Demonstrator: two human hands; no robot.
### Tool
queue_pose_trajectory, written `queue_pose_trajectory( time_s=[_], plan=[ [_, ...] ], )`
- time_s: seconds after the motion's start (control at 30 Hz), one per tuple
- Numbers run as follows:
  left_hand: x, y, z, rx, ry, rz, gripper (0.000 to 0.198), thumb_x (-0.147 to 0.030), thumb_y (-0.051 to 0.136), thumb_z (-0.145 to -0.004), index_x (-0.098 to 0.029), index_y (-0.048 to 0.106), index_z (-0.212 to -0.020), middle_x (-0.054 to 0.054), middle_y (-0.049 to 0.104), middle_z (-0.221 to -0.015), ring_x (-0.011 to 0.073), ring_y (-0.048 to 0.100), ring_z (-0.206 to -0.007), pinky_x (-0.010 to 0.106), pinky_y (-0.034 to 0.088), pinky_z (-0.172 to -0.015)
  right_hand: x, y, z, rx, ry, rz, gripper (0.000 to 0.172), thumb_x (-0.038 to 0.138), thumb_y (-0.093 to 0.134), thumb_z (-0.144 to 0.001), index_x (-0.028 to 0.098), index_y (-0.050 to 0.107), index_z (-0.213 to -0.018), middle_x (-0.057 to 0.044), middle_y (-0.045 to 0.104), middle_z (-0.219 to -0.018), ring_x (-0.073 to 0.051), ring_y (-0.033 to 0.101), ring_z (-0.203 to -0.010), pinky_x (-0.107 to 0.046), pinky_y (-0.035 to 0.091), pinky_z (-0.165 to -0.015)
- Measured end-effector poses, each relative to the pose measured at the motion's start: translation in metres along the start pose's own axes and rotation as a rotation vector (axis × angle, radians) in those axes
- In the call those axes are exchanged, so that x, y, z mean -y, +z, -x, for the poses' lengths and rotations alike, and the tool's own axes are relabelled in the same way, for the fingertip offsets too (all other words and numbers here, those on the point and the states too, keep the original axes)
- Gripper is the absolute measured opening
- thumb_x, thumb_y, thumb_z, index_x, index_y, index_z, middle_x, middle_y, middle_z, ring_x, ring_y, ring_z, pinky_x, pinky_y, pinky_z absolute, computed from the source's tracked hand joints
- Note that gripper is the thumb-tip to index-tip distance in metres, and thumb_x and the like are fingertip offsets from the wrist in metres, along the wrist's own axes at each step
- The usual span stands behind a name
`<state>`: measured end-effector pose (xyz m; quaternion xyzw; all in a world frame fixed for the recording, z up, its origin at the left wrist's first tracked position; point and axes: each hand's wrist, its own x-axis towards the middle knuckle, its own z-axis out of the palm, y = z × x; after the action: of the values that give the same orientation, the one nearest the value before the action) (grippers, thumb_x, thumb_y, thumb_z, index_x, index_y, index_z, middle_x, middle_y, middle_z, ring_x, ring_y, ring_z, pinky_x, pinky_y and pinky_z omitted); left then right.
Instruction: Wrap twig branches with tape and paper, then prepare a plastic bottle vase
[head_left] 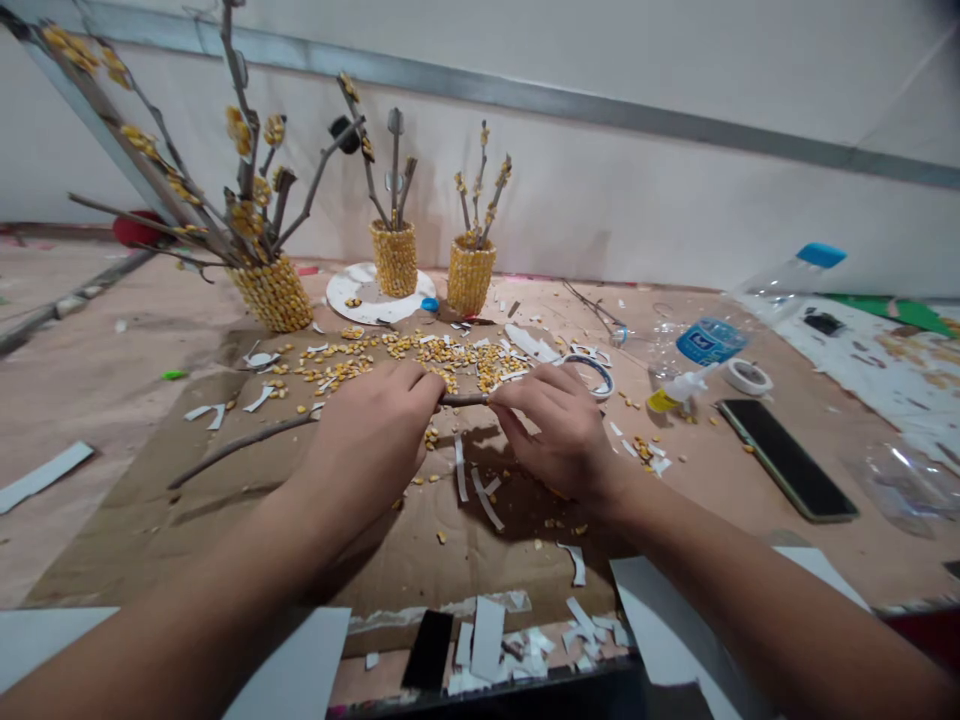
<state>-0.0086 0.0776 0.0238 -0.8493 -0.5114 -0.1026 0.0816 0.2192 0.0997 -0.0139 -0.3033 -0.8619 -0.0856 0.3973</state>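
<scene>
- Stick (466,399), one, thin, brown: held in front of you above the cardboard; its long, slightly curved tail runs out to the left of your left hand and tapers down toward the lower left, and a short length shows between your two hands.
- Left hand (382,425): palm down, your fingers wrapped around the stick.
- Right hand (559,430): your thumb and fingertips pinch the stick near its right end; how far it runs on beneath your fingers, you cannot tell from this view.
- Cardboard sheet (247,530), brown: flat on the table under your hands.
- Corn kernels (420,350), yellow, loose: scattered over the cardboard, thickest just beyond your hands.
- Pots, three, covered in kernels, twigs standing in each: a large one (271,292) at your left, tilted in view; a middle one (394,260) on a white disc (341,295); a third (471,277) to its right.
- Tape roll (606,380), dark-edged: just beyond your right hand.
- Glue bottle (679,390), yellow label: lying to your right, near a white roll (750,387).
- Phone (787,458), dark screen up: right of your right forearm.
- Plastic bottle (780,285), clear, blue cap: behind the glue.
- Paper scraps (489,640), white: heaped at the near edge.
</scene>
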Motion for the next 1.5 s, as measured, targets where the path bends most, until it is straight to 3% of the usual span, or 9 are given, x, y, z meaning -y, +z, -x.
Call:
queue_pose_trajectory(
  time_s=[0.27, 0.53, 0.9, 1.17, 1.5],
  plan=[
    [0.001, 0.0009, 0.0004, -0.007, -0.003, 0.016, 0.015, -0.01, 0.056, -0.097, -0.017, 0.069, -0.095, 0.009, 0.069, -0.093, 0.0286, 0.063, -0.087, 0.04, 0.044, -0.074, 0.0002, -0.005, -0.0015, 0.058, -0.211, 0.195, 0.011, 0.011, 0.062, -0.1, 0.018, 0.069, -0.101, -0.002, 0.082, -0.096, -0.022, 0.065, -0.082, -0.041, 0.039, -0.073],
    [0.0003, -0.0004, 0.0008, 0.008, -0.017, 0.034, 0.015, -0.009, 0.057, -0.096, -0.016, 0.07, -0.098, 0.009, 0.069, -0.095, 0.0289, 0.064, -0.088, 0.04, 0.045, -0.075, -0.0009, -0.0073, -0.0034, 0.064, -0.251, 0.241, 0.012, 0.01, 0.062, -0.099, 0.018, 0.071, -0.1, -0.004, 0.081, -0.098, -0.023, 0.064, -0.084, -0.041, 0.042, -0.078],
    [0.0005, -0.0009, 0.0011, -0.008, -0.012, 0.033, 0.012, -0.009, 0.059, -0.096, -0.017, 0.067, -0.095, 0.009, 0.069, -0.094, 0.0282, 0.064, -0.088, 0.039, 0.044, -0.074, -0.0014, -0.0022, -0.0022, 0.005, -0.163, 0.173, 0.011, 0.011, 0.071, -0.094, 0.02, 0.072, -0.1, -0.005, 0.081, -0.111, -0.024, 0.068, -0.093, -0.043, 0.045, -0.084],
    [0.0009, 0.0013, 0.0004, -0.018, -0.026, 0.076, 0.017, -0.01, 0.055, -0.099, -0.014, 0.071, -0.104, 0.01, 0.07, -0.095, 0.0281, 0.064, -0.089, 0.038, 0.045, -0.075, -0.0008, -0.0013, 0.0011, -0.032, -0.103, 0.102, 0.014, 0.009, 0.071, -0.091, 0.021, 0.071, -0.098, -0.007, 0.079, -0.119, -0.028, 0.067, -0.106, -0.046, 0.049, -0.089],
    [-0.0005, -0.0008, 0.0005, 0.008, -0.058, 0.135, 0.02, -0.009, 0.055, -0.098, -0.013, 0.072, -0.106, 0.01, 0.071, -0.098, 0.0283, 0.066, -0.091, 0.039, 0.048, -0.076, -0.0022, 0.0014, 0.0008, -0.155, -0.032, 0.028, 0.02, 0.006, 0.073, -0.088, 0.023, 0.07, -0.097, -0.006, 0.08, -0.114, -0.027, 0.069, -0.1, -0.046, 0.049, -0.087]
  ],
)
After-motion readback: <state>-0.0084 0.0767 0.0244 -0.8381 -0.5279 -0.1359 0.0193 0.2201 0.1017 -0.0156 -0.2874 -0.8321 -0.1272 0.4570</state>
